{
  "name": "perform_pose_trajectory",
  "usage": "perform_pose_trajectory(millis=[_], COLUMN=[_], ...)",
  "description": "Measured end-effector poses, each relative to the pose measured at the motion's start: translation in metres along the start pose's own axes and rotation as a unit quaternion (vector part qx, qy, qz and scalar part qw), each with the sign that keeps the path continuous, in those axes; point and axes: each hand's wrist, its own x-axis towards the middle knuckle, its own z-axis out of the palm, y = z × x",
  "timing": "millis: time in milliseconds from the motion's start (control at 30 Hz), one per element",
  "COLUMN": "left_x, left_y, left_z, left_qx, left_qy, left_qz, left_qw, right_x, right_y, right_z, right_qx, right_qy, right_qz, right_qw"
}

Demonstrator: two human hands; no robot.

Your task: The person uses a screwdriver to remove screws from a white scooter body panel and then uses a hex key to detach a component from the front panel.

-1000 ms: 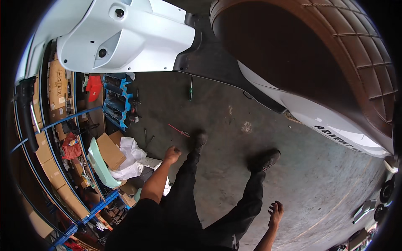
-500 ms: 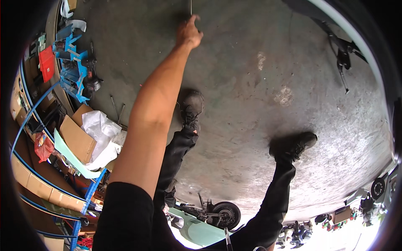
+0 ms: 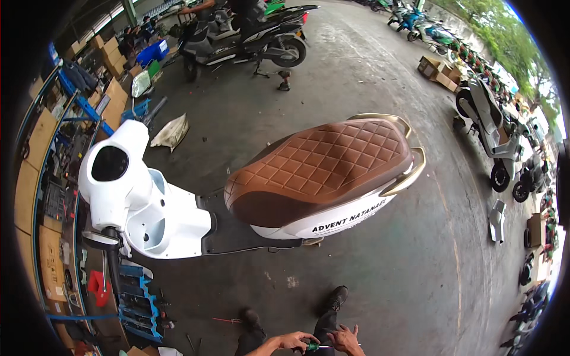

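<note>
At lower centre, our left hand [image 3: 293, 340] is wrapped around the green-handled, thin metal-shafted screwdriver [image 3: 312, 346]. Our right hand [image 3: 344, 340] is at the shaft, fingers partly spread; we cannot tell whether it grips. A loose hold could drop the screwdriver; a careless swing might scratch the white, brown-seated scooter [image 3: 279, 204] mid-frame.

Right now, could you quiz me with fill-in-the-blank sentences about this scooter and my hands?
The scooter has a quilted seat coloured ____.
In the picture, that seat is ____ of the white front panel.
The screwdriver handle is coloured ____.
Your ____ hand holds that handle.

Missing words: brown; right; green; left.
</note>
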Motion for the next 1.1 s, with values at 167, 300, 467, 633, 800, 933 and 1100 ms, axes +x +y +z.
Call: perform_pose_trajectory(millis=[167,300,467,633,800,933,1100], left_x=[0.022,0.097,0.173,0.265,0.389,0.471,0.501], left_y=[0.156,0.253,0.306,0.331,0.428,0.572,0.716], left_z=[0.003,0.009,0.026,0.063,0.087,0.14,0.232], left_qx=[0.001,0.165,-0.02,0.162,0.132,-0.04,-0.257], left_qy=[0.047,0.425,0.585,0.437,0.401,0.291,0.172], left_qz=[-0.148,0.01,0.06,-0.047,-0.067,0.104,0.153], left_qw=[0.988,0.89,0.809,0.884,0.904,0.95,0.939], right_x=[-0.073,-0.113,-0.069,-0.08,-0.084,-0.04,-0.024], right_y=[0.072,0.128,0.212,0.328,0.393,0.427,0.456], right_z=[-0.026,-0.044,-0.166,-0.365,-0.505,-0.548,-0.588], right_qx=[0.419,0.795,0.929,0.857,0.68,0.845,0.912], right_qy=[-0.163,-0.077,0.173,0.292,0.474,0.31,0.126], right_qz=[0.062,0.148,0.278,-0.091,-0.007,-0.066,-0.225], right_qw=[0.891,0.583,0.171,0.414,0.559,0.43,0.318])
